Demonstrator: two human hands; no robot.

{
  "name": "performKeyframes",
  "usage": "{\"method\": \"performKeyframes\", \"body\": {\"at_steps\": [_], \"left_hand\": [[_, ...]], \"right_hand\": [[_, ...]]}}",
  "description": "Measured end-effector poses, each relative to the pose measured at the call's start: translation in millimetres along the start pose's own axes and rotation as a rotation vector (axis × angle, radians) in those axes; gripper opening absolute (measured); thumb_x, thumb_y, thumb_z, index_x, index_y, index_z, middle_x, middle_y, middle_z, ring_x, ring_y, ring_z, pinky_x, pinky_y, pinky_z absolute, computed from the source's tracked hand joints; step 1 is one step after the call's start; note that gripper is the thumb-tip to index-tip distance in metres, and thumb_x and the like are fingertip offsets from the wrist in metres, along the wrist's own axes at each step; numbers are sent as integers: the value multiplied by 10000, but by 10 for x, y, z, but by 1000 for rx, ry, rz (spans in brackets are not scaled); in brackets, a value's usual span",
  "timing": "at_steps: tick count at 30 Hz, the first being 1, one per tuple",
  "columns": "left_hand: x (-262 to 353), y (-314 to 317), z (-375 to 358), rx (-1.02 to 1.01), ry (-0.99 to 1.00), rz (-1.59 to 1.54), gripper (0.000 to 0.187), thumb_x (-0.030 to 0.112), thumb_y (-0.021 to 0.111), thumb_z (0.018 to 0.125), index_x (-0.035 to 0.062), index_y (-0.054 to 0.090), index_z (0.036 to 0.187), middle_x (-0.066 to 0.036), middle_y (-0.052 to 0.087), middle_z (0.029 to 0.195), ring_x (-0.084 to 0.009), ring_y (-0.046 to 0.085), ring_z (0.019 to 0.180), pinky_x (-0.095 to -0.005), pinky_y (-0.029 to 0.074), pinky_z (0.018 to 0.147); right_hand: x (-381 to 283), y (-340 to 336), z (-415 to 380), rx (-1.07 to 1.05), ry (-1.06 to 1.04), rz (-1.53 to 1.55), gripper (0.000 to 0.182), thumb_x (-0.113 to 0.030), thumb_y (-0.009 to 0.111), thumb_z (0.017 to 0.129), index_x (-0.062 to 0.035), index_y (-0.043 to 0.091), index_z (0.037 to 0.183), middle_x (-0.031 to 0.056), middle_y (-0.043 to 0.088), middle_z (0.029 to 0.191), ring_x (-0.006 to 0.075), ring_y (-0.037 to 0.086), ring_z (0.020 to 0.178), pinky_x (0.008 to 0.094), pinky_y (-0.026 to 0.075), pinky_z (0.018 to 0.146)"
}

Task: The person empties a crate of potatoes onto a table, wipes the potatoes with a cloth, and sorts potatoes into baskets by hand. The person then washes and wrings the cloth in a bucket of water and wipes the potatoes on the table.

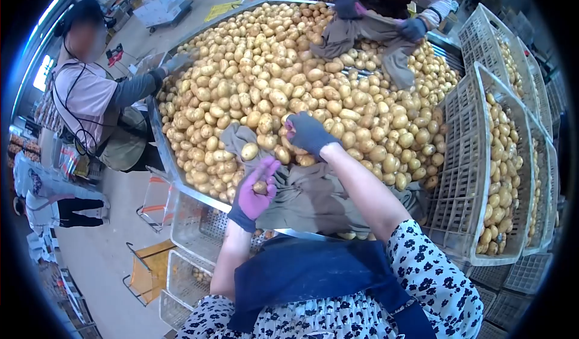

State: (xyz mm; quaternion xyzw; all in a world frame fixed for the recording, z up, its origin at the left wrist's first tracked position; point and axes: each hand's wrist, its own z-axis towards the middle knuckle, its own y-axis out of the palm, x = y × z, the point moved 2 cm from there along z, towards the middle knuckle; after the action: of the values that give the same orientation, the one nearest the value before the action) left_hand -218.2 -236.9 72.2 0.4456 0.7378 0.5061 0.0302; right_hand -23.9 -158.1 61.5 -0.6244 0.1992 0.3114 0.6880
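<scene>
My left hand (256,192), in a pink-palmed grey glove, is turned palm up with a small potato (260,187) held between palm and fingers. My right hand (310,135), in a matching glove, reaches into the heap of potatoes (253,85). Its fingers curl downward against the potatoes there, and whatever they grip is hidden. A greyish-brown cloth (313,197) lies along the near edge of the metal table (211,201), under my wrists. One potato (249,151) rests on a fold of cloth just beyond my left fingertips.
Plastic crates (464,176) filled with potatoes stand on the right. Across the table, a person's gloved hands (350,6) hold another grey cloth (392,37). At the left, another person (90,91) reaches into the heap. White crates (193,278) and an orange folding stool (151,269) sit below left.
</scene>
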Motion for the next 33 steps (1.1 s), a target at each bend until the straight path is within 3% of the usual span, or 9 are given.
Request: {"method": "performKeyframes", "body": {"at_steps": [2, 5, 10, 16, 19, 23, 26, 30, 33], "left_hand": [[-33, 80, 67, -2, -19, -29, 349, 304, 455, 938, 64, 483, 1189, -63, 562, 1097, -95, 495, 711, -182, 435, 563], [-30, 204, 163, -67, 27, -84, 372, 388, 442, 930, 104, 490, 1166, -52, 547, 1009, -103, 507, 675, -171, 410, 497], [3, 56, 246, -212, -25, -259, 361, 388, 435, 932, 97, 506, 1134, -45, 541, 957, -109, 521, 641, -180, 416, 496], [-52, -67, 121, -117, -3, -371, 430, 405, 447, 919, 59, 494, 1172, -46, 575, 993, -130, 532, 670, -193, 441, 517], [-86, -77, 100, -146, -21, -429, 436, 402, 451, 917, 52, 496, 1174, -41, 579, 995, -142, 541, 696, -212, 470, 560], [-125, -172, 119, -307, -18, -623, 508, 467, 460, 885, 43, 517, 1157, -132, 500, 1250, -286, 462, 1160, -366, 455, 917], [-61, 49, 17, -211, 100, -485, 540, 491, 475, 860, 43, 528, 1156, -132, 500, 1243, -313, 444, 1177, -438, 392, 980], [-51, -77, -25, -284, 127, -728, 521, 479, 493, 844, 43, 559, 1121, -121, 524, 1214, -314, 448, 1161, -504, 329, 1017], [-2, -182, -176, -343, 168, -755, 487, 448, 496, 853, 44, 564, 1116, -111, 544, 1190, -304, 447, 1159, -497, 323, 1020]], "right_hand": [[-199, -100, -33, -117, 104, 132, 212, -221, 627, 760, -63, 591, 897, 134, 586, 829, 286, 568, 800, 371, 451, 708], [-430, -183, -137, -113, -148, 304, 249, -251, 624, 777, -73, 618, 950, 126, 609, 878, 269, 585, 826, 355, 459, 723], [84, -502, 380, 116, -29, -391, 137, -146, 512, 808, -96, 614, 884, 116, 608, 893, 275, 593, 881, 385, 477, 693], [412, -496, 625, -417, 295, -309, 322, -285, 596, 807, -55, 610, 1033, 173, 594, 1084, 301, 570, 1014, 374, 456, 835], [579, -432, 583, -336, 308, -135, 378, -311, 655, 769, -51, 589, 1034, 160, 606, 1034, 291, 586, 959, 362, 458, 806], [229, -506, 204, -3, 112, 95, 425, -251, 703, 751, -42, 571, 1097, 120, 614, 1026, 237, 596, 945, 308, 457, 812], [-362, -459, -111, -179, -175, 202, 441, -255, 686, 773, -52, 562, 1145, 128, 611, 1050, 238, 596, 953, 302, 459, 818], [-284, -121, 79, -101, 14, 396, 381, -194, 627, 812, -57, 561, 1162, 152, 596, 1107, 279, 588, 991, 340, 460, 834], [-331, 127, 332, -216, -87, -78, 336, -153, 604, 797, -48, 575, 1115, 178, 593, 1087, 331, 571, 1008, 386, 460, 827]]}}
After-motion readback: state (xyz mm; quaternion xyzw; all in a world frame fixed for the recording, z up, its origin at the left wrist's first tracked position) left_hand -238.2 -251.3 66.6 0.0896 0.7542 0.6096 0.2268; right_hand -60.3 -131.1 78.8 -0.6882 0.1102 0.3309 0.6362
